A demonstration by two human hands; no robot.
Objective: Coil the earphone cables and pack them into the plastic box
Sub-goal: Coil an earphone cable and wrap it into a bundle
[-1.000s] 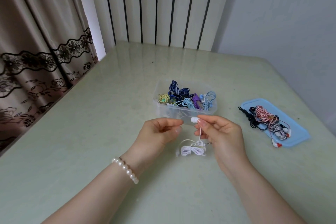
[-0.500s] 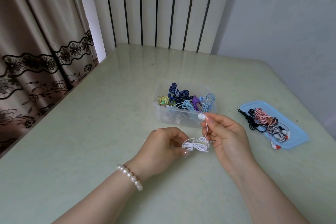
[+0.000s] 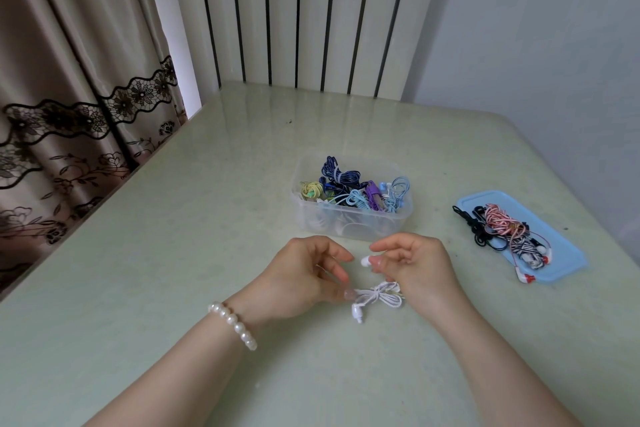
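White coiled earphone cable (image 3: 379,295) pinched by left hand (image 3: 304,274); right hand (image 3: 415,263) grips its 1 white earbud (image 3: 365,261).

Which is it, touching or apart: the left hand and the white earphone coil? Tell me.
Touching. The head view shows the left hand's fingers pinching one end of the white coil, with no gap between them.

Pale green glossy bench (image 3: 173,270), rounded far-right corner, a few dark specks on the surface. Far wall: white vertical slat panel (image 3: 311,10) with dark gaps, reflected faintly in the bench top. Right: plain light grey wall (image 3: 536,28). Left: beige curtain (image 3: 69,80) with black lace band and floral print, bright daylight strip at its right edge. Soft, even light.
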